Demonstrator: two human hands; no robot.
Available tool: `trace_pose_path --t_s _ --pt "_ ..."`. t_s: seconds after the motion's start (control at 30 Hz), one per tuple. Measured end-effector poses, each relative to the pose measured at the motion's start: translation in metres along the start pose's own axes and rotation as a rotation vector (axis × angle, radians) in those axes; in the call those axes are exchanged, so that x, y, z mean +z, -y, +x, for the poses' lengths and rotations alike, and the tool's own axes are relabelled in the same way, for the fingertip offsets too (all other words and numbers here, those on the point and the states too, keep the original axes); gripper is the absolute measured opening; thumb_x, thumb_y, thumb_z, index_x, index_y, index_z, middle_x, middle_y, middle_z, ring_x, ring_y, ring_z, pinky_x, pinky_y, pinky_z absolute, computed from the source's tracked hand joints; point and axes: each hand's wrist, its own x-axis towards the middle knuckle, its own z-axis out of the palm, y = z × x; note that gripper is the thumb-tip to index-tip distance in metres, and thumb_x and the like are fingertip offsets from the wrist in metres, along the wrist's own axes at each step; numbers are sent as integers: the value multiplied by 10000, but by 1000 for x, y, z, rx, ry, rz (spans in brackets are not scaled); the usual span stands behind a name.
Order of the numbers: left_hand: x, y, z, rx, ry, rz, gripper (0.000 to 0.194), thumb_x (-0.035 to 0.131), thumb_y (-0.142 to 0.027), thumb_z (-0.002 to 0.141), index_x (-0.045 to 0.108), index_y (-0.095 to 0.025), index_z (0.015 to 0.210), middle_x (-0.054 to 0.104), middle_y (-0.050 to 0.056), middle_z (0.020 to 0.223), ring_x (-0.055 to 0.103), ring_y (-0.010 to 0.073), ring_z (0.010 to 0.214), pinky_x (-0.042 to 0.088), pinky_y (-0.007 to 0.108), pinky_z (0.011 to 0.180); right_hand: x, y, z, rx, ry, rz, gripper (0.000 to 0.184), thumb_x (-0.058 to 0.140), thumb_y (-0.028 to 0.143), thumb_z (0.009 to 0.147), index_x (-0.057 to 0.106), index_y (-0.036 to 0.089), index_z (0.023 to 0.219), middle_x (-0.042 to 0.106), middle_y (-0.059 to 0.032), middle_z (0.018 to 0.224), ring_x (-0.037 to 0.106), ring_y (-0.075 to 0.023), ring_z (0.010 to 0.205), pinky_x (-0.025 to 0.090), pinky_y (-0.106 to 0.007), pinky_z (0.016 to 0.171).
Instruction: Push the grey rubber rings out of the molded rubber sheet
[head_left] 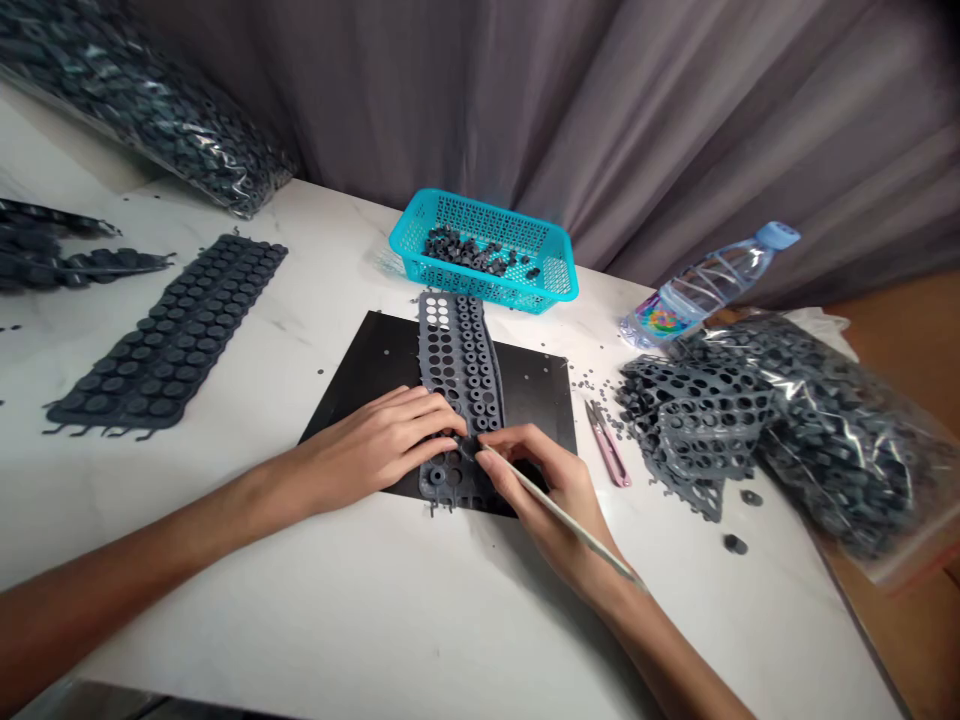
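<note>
A dark grey moulded rubber sheet [442,365] with rows of round holes and ring-shaped plugs lies on a black mat [345,370]. My left hand [390,435] rests across the sheet's left side, fingers together and bent, thumb and index closed on it near a small dark plug. In my right hand [555,490] is a thin pale stick [570,525], held like a pen. Its tip end is hidden by the fingers, close to my left fingertips. At the sheet's top left, several holes show white. The plugs under my fingertips are partly covered.
Behind the sheet stands a turquoise basket [559,265] of small black plugs. Another rubber sheet [172,340] lies left. To the right are pink thread snips [609,445], a plastic bottle [701,285], holed rubber scraps [712,430] and a bag of parts [855,450]. Another full bag [165,110] lies back left.
</note>
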Motion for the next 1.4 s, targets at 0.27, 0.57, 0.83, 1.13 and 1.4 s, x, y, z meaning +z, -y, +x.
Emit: trace_pose_path --t_s 0.27,0.57,0.83,1.13,1.4 --pt "-2 3 -1 10 17 0 218 503 -238 1134 692 -226 1243 723 43 1246 660 198 1172 398 365 1122 -3 10 3 -134 69 -51 125 687 264 1026 803 232 1062 750 -72 1015 719 -221 934 555 -346 871" --pt "-6 3 -1 -6 -5 29 250 547 -274 1113 734 -245 1276 719 40 1170 667 197 1073 455 362 1047 8 7 -2 16 -17 -47 90 669 280 999 741 230 974 746 -25 883 685 -209 814 522 -331 771" --pt "-7 4 -3 25 0 47 271 565 -257 1094 737 -237 1302 722 45 1162 655 199 1081 460 352 1039 10 9 2 35 -18 -33 121 671 267 987 745 226 901 737 -14 838 662 -195 773 485 -308 714" --pt "-9 1 -2 23 10 66 258 551 -233 1091 752 -222 1253 731 47 1170 658 204 1068 451 368 1040 13 6 1 35 -29 -36 119 676 252 975 740 225 878 718 -8 824 643 -189 761 472 -309 712" --pt "-7 2 -2 24 -9 57 243 577 -220 1072 764 -219 1227 731 43 1155 655 204 1062 455 368 1036 13 7 2 35 -32 -33 125 673 248 969 727 220 860 710 -4 817 625 -181 752 460 -302 697"
